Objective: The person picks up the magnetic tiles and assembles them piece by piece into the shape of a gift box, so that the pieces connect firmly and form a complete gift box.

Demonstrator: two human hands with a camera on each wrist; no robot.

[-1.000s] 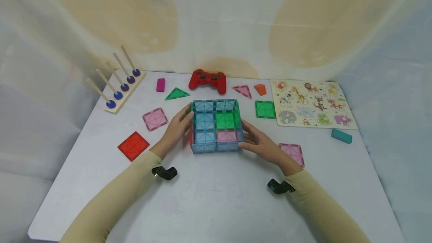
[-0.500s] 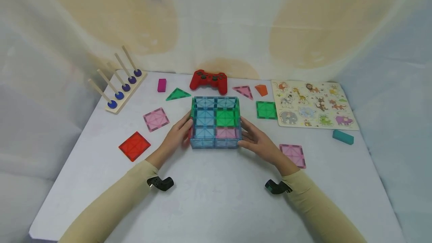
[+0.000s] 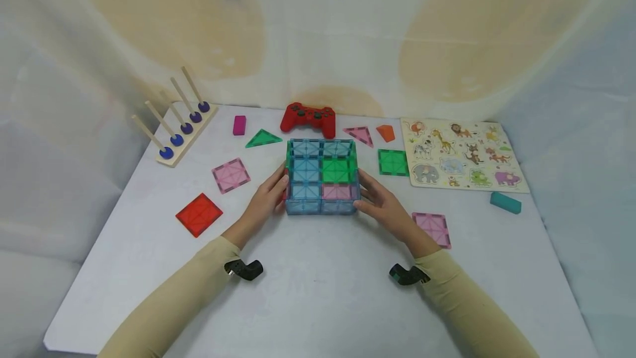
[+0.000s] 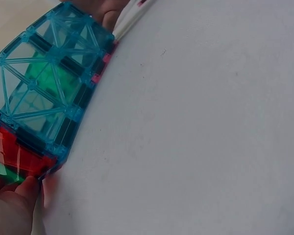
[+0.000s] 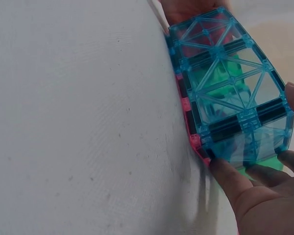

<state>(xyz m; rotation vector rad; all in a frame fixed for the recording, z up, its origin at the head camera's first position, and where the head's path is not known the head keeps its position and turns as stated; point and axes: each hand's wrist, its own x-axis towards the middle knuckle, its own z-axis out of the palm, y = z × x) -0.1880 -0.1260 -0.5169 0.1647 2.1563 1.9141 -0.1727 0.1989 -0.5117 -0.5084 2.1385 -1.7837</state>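
An open-topped box of see-through magnetic tiles point(image 3: 304, 207) stands on the white table between both hands. Its front wall is blue, and blue, green and pink squares show inside it. My left hand point(image 3: 262, 199) holds the left side, where a red tile point(image 4: 20, 152) shows in the left wrist view. On the opposite side my right hand point(image 3: 385, 208) grips the box, its thumb at the front corner and its fingers along the side wall. Close up in the right wrist view, the fingertips point(image 5: 225, 174) touch the lower edge of that wall.
Loose tiles lie around: red point(image 3: 199, 215), pink point(image 3: 231, 175), green point(image 3: 393, 162), and another pink square point(image 3: 431, 230) by the right forearm. Behind the box sits a red game controller point(image 3: 308, 119). A peg stand point(image 3: 186, 140) is at left, an animal puzzle board point(image 3: 464, 153) at right.
Both hands have moved the tile box a short way toward the back of the table, nearer the controller. The loose tiles lie as before.
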